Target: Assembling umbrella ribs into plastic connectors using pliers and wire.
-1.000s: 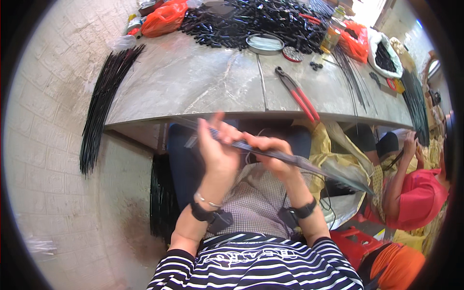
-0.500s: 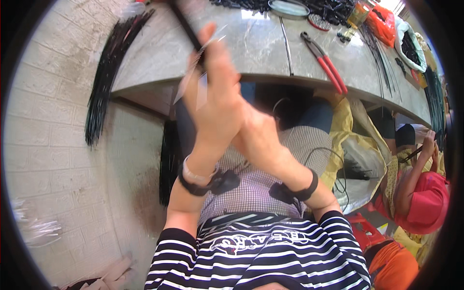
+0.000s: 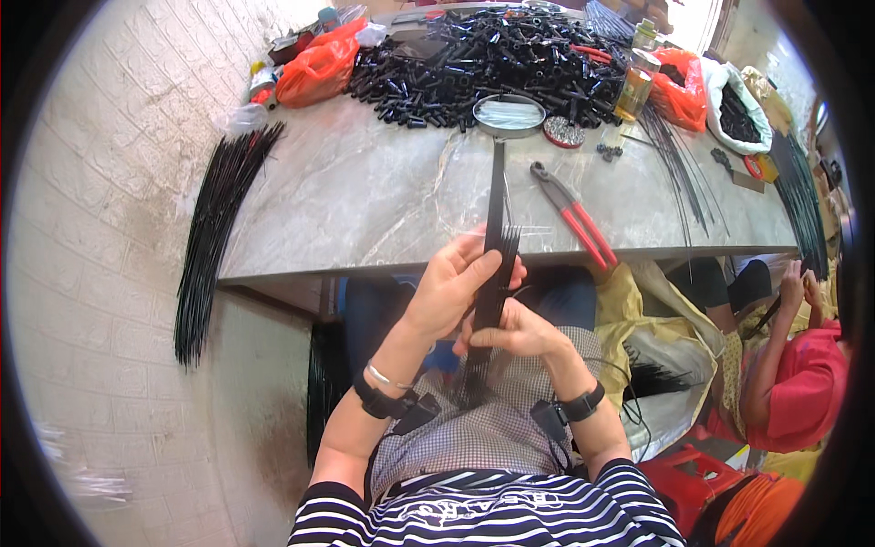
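Observation:
In front of my lap, at the near table edge, I hold a long, narrow bundle of thin black rods in both hands. Its upper part narrows to a flat dark strip that points across the table, while several thin tips fan out beside it. My left hand is closed around the middle, thumb lying across the rods. Just below it, my right hand pinches the bundle between thumb and fingers. The lower end spreads over my checked apron. Red-handled pliers lie on the table to the right.
A heap of short black tubular parts covers the table's far side. Before it are a round dish and a red-rimmed tin. Long black rods overhang the left edge. A co-worker sits at right.
My hands have come down from the upper left, where they were blurred and pressed together, to in front of my lap. The view has shifted and shows more of the table's far side.

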`<state>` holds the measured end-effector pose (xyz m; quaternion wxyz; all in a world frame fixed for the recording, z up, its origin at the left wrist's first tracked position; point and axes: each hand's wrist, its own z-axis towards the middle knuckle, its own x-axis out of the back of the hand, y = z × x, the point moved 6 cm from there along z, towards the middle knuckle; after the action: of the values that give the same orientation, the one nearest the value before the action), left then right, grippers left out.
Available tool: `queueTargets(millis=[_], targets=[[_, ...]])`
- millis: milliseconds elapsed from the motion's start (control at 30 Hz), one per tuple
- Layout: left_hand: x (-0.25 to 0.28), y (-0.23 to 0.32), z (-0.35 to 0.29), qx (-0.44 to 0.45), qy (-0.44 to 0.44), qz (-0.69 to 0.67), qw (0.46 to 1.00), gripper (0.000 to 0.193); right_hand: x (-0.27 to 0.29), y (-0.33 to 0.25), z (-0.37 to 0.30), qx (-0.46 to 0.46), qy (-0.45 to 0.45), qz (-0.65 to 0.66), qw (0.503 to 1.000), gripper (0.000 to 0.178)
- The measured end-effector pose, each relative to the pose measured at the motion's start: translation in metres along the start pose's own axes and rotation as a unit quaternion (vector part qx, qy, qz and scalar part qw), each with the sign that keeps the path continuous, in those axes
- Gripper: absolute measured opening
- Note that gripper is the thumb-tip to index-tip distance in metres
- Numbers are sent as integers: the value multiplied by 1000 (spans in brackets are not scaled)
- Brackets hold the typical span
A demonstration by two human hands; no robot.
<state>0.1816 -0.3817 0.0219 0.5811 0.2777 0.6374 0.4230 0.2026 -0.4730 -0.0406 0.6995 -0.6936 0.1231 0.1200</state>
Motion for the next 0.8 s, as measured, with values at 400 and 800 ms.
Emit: queueTargets(millis=[400,800], targets=[[34,-2,22,-49,77,105,990,22,39,-96,-12,60,353,-367,859,13],[3,-19,8,-36,51,-38,997,37,30,-183,42,162,271,-65,947,40]])
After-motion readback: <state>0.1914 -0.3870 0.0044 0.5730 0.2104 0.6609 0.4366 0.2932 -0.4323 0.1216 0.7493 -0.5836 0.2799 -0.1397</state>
